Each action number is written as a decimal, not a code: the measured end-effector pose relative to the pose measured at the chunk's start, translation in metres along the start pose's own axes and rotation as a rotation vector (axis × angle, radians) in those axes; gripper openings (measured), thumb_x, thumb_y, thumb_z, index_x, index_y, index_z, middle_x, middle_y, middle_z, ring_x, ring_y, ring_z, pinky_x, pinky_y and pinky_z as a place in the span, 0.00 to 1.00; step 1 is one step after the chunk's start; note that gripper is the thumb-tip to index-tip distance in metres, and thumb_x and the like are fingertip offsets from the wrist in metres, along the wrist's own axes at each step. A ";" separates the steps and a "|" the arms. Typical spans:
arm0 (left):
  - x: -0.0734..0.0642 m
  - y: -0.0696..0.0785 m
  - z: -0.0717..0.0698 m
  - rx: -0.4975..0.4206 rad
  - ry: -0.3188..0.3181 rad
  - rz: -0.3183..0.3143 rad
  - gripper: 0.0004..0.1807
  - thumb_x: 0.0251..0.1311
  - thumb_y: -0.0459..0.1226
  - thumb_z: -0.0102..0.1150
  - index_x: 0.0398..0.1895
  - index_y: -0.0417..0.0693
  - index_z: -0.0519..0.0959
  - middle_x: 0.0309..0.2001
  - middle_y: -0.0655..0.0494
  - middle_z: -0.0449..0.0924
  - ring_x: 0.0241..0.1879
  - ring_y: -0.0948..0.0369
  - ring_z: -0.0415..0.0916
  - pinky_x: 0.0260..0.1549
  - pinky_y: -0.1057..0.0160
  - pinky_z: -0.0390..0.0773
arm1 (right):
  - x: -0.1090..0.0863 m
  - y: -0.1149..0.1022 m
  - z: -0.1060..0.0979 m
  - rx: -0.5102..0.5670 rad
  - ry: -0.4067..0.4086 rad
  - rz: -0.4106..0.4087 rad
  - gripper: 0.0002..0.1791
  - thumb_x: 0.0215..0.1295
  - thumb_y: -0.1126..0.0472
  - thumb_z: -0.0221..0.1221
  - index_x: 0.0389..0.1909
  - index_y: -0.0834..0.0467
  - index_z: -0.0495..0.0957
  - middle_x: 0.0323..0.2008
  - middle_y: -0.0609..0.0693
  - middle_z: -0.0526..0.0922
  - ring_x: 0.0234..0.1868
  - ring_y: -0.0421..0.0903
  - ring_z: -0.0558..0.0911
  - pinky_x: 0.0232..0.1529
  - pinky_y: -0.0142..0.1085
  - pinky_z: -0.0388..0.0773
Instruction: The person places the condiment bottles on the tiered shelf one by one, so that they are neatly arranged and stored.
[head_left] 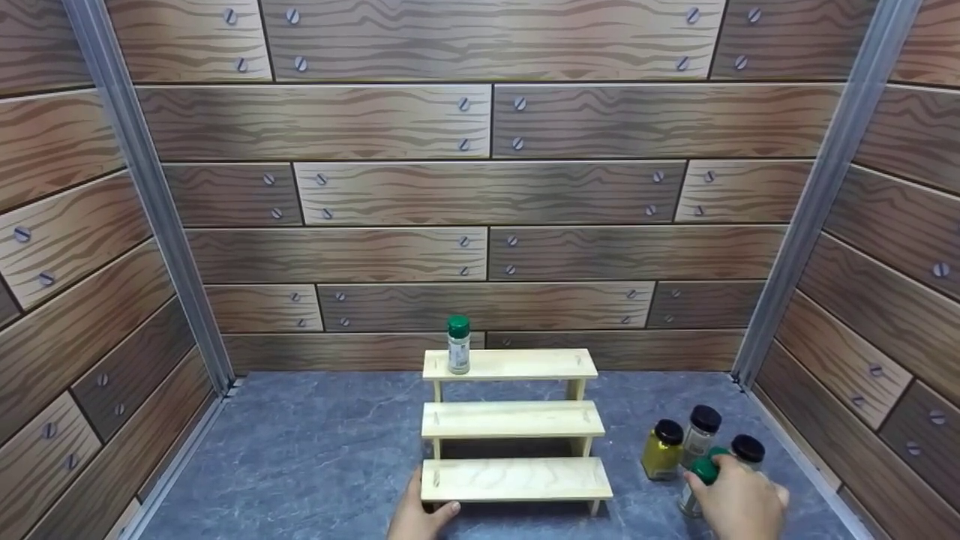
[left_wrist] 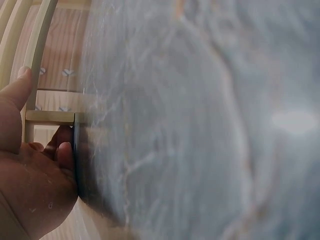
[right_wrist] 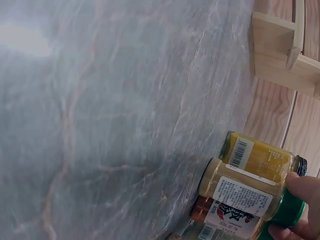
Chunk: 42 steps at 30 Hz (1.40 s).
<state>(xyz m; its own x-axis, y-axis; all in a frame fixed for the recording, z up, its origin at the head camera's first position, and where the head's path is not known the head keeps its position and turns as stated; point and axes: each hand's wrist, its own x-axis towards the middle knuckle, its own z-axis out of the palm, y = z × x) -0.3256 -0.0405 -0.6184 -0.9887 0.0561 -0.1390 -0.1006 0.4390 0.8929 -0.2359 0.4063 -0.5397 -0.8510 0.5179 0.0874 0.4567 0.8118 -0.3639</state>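
A pale wooden three-step rack (head_left: 517, 480) stands on the table. At the left end of its lowest step my left hand (head_left: 421, 514) grips it, thumb on the front edge and fingers by the side; the left wrist view shows those fingers (left_wrist: 64, 152) partly behind the leg. On the right, my right hand (head_left: 744, 501) pinches the green cap of a spice jar (right_wrist: 237, 187) holding pale beige contents. The jar stands upright, its base close to the table. Beside it are a yellow jar (head_left: 663, 454) with a black cap and several other jars, partly covered by the hand.
One green-capped spice jar (head_left: 458, 346) stands at the left of the rack's top step. Two more black-capped jars, one clear (head_left: 701, 431) and one behind my right hand (head_left: 748, 448), stand near the right wall. Wood-patterned walls (head_left: 480, 195) enclose the marbled grey table (head_left: 315, 450).
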 end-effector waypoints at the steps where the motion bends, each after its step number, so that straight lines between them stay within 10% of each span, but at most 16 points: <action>1: 0.000 0.000 0.000 0.004 0.003 -0.006 0.57 0.57 0.38 0.81 0.80 0.24 0.52 0.73 0.24 0.63 0.70 0.31 0.67 0.67 0.36 0.72 | 0.000 -0.001 0.000 0.001 0.000 -0.006 0.35 0.62 0.41 0.75 0.53 0.69 0.83 0.40 0.66 0.87 0.38 0.65 0.85 0.51 0.70 0.70; 13: -0.003 0.001 0.001 -0.010 0.000 0.014 0.56 0.58 0.37 0.80 0.79 0.25 0.53 0.74 0.24 0.63 0.71 0.30 0.64 0.68 0.32 0.69 | -0.009 -0.026 -0.019 0.101 0.077 -0.122 0.34 0.61 0.46 0.75 0.57 0.69 0.83 0.49 0.69 0.86 0.43 0.67 0.84 0.41 0.63 0.82; 23: -0.005 -0.002 -0.001 -0.035 -0.017 0.074 0.57 0.59 0.42 0.80 0.79 0.24 0.53 0.73 0.23 0.62 0.71 0.30 0.65 0.68 0.33 0.69 | -0.005 -0.106 -0.064 0.176 0.311 -0.469 0.27 0.63 0.52 0.75 0.55 0.66 0.86 0.48 0.65 0.88 0.43 0.63 0.86 0.43 0.59 0.85; 42: 0.002 -0.008 -0.006 -0.049 -0.063 0.148 0.57 0.56 0.37 0.82 0.77 0.20 0.53 0.72 0.21 0.63 0.70 0.28 0.64 0.68 0.31 0.68 | 0.036 -0.224 -0.070 0.481 0.145 -0.508 0.27 0.69 0.54 0.72 0.63 0.66 0.82 0.55 0.61 0.87 0.48 0.55 0.88 0.47 0.50 0.88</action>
<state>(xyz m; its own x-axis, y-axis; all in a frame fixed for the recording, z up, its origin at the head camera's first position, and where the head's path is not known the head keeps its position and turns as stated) -0.3275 -0.0495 -0.6233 -0.9843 0.1738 -0.0298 0.0387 0.3777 0.9251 -0.3511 0.2622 -0.3901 -0.8697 0.1648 0.4653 -0.1809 0.7706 -0.6111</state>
